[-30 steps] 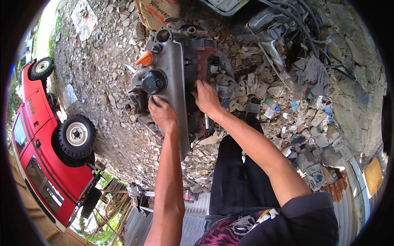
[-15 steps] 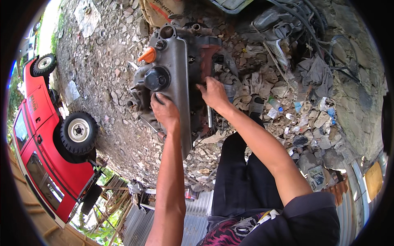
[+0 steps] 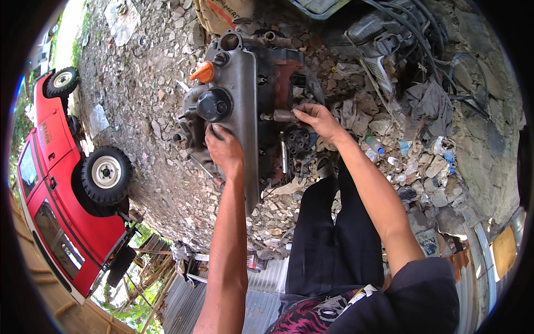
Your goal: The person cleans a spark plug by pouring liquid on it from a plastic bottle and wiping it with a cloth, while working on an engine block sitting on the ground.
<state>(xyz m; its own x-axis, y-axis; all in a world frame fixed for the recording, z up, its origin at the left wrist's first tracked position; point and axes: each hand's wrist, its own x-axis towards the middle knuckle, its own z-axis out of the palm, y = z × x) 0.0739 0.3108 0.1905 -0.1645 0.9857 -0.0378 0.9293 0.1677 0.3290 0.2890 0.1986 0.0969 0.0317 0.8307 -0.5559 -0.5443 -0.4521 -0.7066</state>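
Observation:
An engine point(image 3: 242, 139) with a long grey valve cover stands on the stony ground before me. My left hand point(image 3: 225, 149) lies against the cover just below a round black cap point(image 3: 214, 105), its fingers loosely bent and holding nothing. Beside the engine's right side, my right hand point(image 3: 318, 119) pinches a short brownish metal cylinder point(image 3: 285, 116) by its outer end. The cylinder's narrower end points at the engine; whether it touches is unclear. Below it are a black distributor cap point(image 3: 300, 140) and an upright shiny metal rod point(image 3: 285, 158). An orange plastic piece point(image 3: 203, 72) sits on the engine's upper left.
A red vehicle point(image 3: 72, 195) with big tyres is parked at the left. Cables and dark parts point(image 3: 384, 33) lie at the upper right, near a grey rag point(image 3: 431, 103) and a stone wall point(image 3: 489, 139). Rubble and litter cover the ground; a sack point(image 3: 225, 14) lies behind the engine.
My right hand has moved right, away from the engine's side, bringing the metal cylinder into sight. The distributor cap now shows more clearly. My left hand has stayed on the cover.

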